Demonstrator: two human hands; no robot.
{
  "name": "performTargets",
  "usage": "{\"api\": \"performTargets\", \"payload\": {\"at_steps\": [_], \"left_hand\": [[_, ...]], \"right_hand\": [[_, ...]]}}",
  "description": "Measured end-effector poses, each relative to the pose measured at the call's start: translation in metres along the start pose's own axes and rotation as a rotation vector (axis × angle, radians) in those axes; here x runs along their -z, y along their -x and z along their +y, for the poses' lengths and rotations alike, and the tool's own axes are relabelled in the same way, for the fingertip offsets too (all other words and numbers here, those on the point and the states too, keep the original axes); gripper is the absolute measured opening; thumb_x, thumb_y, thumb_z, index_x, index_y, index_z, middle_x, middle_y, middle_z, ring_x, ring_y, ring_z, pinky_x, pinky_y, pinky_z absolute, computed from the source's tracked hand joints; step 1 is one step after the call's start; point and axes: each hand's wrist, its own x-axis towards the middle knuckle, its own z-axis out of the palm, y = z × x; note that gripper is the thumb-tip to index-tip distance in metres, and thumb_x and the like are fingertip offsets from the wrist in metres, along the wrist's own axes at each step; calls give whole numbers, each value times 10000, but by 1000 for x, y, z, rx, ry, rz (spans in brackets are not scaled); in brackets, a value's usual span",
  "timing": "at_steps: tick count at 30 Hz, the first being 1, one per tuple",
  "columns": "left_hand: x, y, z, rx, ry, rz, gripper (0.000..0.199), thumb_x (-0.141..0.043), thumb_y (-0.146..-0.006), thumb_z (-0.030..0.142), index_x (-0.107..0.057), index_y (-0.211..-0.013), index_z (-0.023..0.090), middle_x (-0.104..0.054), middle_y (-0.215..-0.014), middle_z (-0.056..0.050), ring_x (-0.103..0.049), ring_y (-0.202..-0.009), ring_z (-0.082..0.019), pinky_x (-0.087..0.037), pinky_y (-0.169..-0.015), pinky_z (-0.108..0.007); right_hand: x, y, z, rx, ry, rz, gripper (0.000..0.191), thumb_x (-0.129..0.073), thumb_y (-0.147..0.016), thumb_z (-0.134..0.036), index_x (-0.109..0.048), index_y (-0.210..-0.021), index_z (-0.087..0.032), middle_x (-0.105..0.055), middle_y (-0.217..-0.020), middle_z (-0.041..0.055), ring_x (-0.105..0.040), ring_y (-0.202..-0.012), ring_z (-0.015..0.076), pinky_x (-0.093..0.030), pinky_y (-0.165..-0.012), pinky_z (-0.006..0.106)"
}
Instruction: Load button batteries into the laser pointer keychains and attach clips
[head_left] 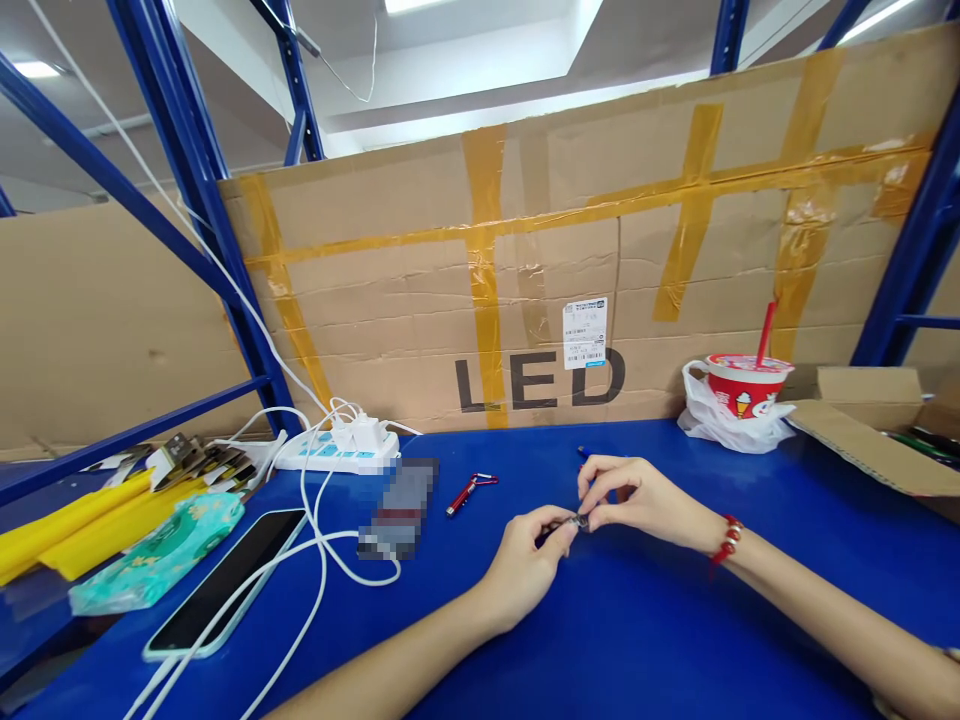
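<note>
Working over one blue table (660, 640) across the lower frame, before one cardboard sheet (390, 320) across the upper middle, a person seems partway through fiddling with something tiny. What is done and what is left cannot be told, since fingers cover most of it. One plain phone (221, 575) lies lower left; a second slab beside it is blurred. Two bare hands meet just right of centre. One power strip (379, 458) sits left of centre, one cup (731, 385) at right, one red torch (471, 495) near the middle. Smallest, one dark part (582, 521), perhaps two joined, lies between the hands: the left hand (525, 570) pinches it, and the right hand (637, 492) grips its right end, thumb against fingertip.
</note>
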Motion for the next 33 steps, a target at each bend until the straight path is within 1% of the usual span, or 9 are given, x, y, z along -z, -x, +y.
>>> {"api": "performTargets", "payload": {"at_steps": [6, 13, 17, 20, 23, 25, 28, 31, 33], "left_hand": [[3, 1, -1, -9, 27, 29, 250, -448, -803, 263, -613, -878, 92, -475, -645, -14, -419, -610, -97, -339, -591, -206], [7, 0, -5, -65, -1, 12, 279, -449, -816, 294, -610, -926, 94, -517, -689, -30, -471, -635, -107, -371, -599, -207], [10, -2, -7, -63, -45, -34, 309, -451, -815, 299, -596, -985, 85, -568, -708, -42, -514, -683, -132, -389, -685, -234], [11, -2, -7, -73, -91, -68, 296, -424, -826, 311, -624, -877, 99, -588, -676, -39, -515, -694, -143, -379, -714, -244], [11, -1, -5, -83, -76, -70, 305, -413, -827, 316, -619, -755, 103, -564, -619, -27, -508, -678, -137, -376, -722, -231], [11, 0, -5, -72, -67, -74, 289, -427, -818, 308, -616, -747, 102, -541, -587, -16, -494, -644, -127, -374, -686, -215], [10, 1, -6, -65, -87, -79, 265, -436, -809, 287, -614, -735, 105, -534, -576, -6, -471, -602, -114, -356, -627, -202], [11, 0, -7, -87, -123, -72, 283, -427, -809, 276, -584, -636, 116, -548, -591, -9, -472, -601, -112, -351, -631, -202], [12, 0, -7, -102, -153, -63, 295, -423, -808, 275, -567, -600, 123, -553, -591, -10, -477, -603, -115, -353, -636, -205]], "right_hand": [[-6, -2, 4, -68, 12, 15, 245, -654, -678, -419, -696, -688, -178, -554, -782, 58, -526, -702, 143, -384, -584, 248], [-8, -2, 2, -26, 19, 42, 227, -653, -689, -405, -692, -699, -181, -565, -775, 49, -538, -747, 152, -397, -720, 284], [-8, -3, 1, 1, 41, 74, 226, -649, -695, -407, -695, -709, -186, -567, -774, 50, -536, -737, 145, -406, -702, 279], [-8, -2, 1, 24, 56, 82, 231, -641, -704, -409, -695, -704, -184, -566, -768, 53, -532, -727, 142, -409, -660, 267], [-10, -2, 1, 40, 68, 75, 244, -632, -711, -421, -691, -681, -186, -566, -749, 49, -533, -715, 138, -417, -696, 279], [-12, -1, 3, 41, 61, 60, 263, -622, -715, -439, -688, -676, -187, -563, -741, 47, -533, -697, 135, -423, -720, 290], [-13, 0, 5, 33, 60, 33, 284, -613, -716, -457, -686, -671, -186, -562, -743, 49, -532, -681, 133, -429, -687, 284], [-14, 1, 7, 32, 86, 28, 296, -613, -708, -476, -685, -665, -191, -562, -739, 47, -530, -683, 137, -426, -669, 283], [-15, 2, 8, 31, 101, 38, 306, -609, -706, -489, -684, -661, -196, -562, -734, 46, -527, -683, 139, -426, -694, 294]]}}
